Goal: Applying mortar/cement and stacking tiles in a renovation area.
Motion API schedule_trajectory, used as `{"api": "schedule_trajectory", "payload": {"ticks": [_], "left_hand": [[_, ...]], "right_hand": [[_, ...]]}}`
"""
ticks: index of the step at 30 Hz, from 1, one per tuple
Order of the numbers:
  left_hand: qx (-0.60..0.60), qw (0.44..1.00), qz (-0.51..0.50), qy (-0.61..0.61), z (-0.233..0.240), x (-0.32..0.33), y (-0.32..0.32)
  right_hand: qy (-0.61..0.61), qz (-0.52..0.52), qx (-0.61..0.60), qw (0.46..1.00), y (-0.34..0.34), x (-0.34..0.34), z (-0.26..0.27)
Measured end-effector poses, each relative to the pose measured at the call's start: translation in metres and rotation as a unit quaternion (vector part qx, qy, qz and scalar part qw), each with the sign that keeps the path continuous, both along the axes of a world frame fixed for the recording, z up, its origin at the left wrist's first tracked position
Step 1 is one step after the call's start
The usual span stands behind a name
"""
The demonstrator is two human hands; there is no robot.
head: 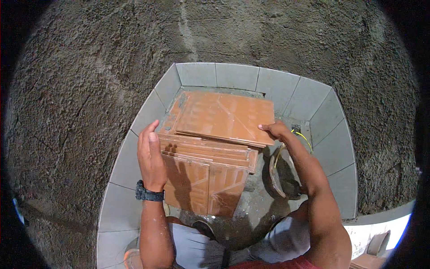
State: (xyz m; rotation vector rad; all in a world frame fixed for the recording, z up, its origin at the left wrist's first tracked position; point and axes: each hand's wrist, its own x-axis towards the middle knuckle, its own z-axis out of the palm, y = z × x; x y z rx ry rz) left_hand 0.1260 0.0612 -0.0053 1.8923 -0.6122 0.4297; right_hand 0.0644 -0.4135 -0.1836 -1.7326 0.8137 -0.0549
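My right hand (278, 130) grips the right edge of an orange-brown ceramic tile (228, 114), with its thumb on the face and its fingers mostly hidden underneath. This tile lies back-side up, askew on a stack of like tiles (205, 145). Two more tiles (188, 185) lean upright against the near side of the stack. My left hand (152, 161) is raised at the stack's left side, fingers straight and nothing visible in it. A dark watch sits on the left wrist. Whether the left fingertips touch a tile edge is unclear.
Grey wall tiles (235, 77) line the lower walls on several sides, below rough cement render (100, 84). Right of the stack sits a round, mortar-stained container (276, 175) near a yellow wire (304, 137). The floor (248, 205) looks wet. More tiles (368, 261) lie at lower right.
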Motion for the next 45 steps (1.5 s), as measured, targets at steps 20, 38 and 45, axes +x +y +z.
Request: {"api": "schedule_trajectory", "payload": {"ticks": [20, 38, 45], "left_hand": [[-0.02, 1.0, 0.003, -0.012, -0.003, 0.02, 0.006], [-0.078, 0.995, 0.033, -0.047, 0.005, 0.022, 0.029], [-0.139, 0.977, 0.067, -0.148, 0.017, 0.013, 0.025]], "right_hand": [[-0.106, 0.021, 0.052, 0.993, -0.06, -0.011, 0.184], [-0.293, 0.079, -0.166, 0.938, 0.012, -0.032, 0.361], [-0.366, 0.078, -0.095, 0.922, 0.065, -0.037, 0.374]]}}
